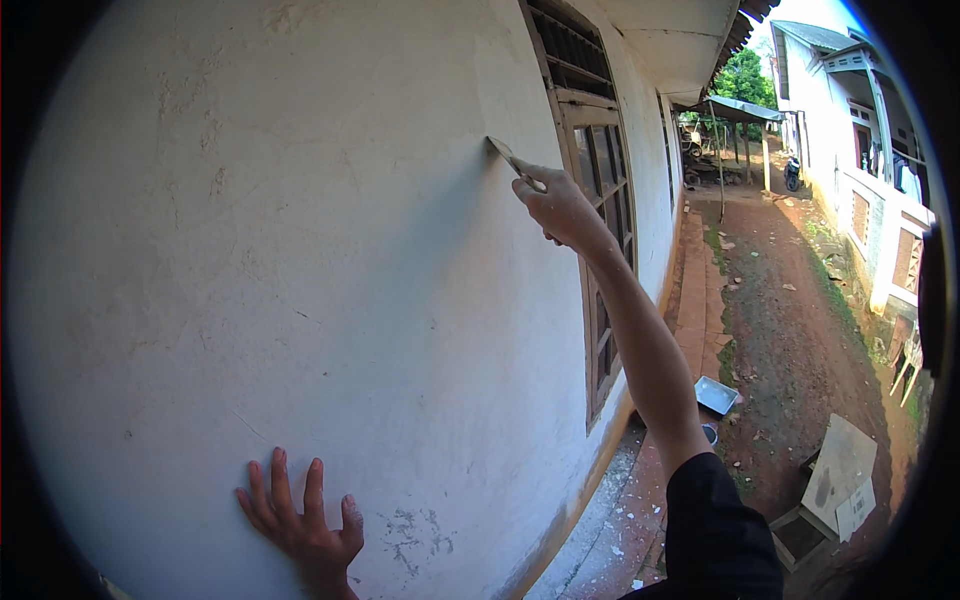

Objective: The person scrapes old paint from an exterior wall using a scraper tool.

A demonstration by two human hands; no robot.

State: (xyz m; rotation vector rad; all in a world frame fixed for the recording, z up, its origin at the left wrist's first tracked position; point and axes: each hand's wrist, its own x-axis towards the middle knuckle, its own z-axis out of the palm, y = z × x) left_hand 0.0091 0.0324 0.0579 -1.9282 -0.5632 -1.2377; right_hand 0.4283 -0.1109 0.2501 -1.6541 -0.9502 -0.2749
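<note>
Head view: gripping a flat-bladed scraper (500,151) in the right hand (562,211), with fingers curled around its handle and the bare forearm reaching upward. Setting the blade's tip against the white wall (250,300), high up and just left of the near edge of the brown window (588,99), with a broad soft shadow spreading down and left from that tip. Spreading the left hand (310,530) wide, holding nothing, palm toward the wall, low down and well apart from the scraper, left of a dark scuffed patch (418,534). Showing, beyond the wall's bottom edge, a pale rectangular tray (716,395) beside the reddish walkway (690,305), and cardboard (840,470) on the dirt path (790,320).
</note>
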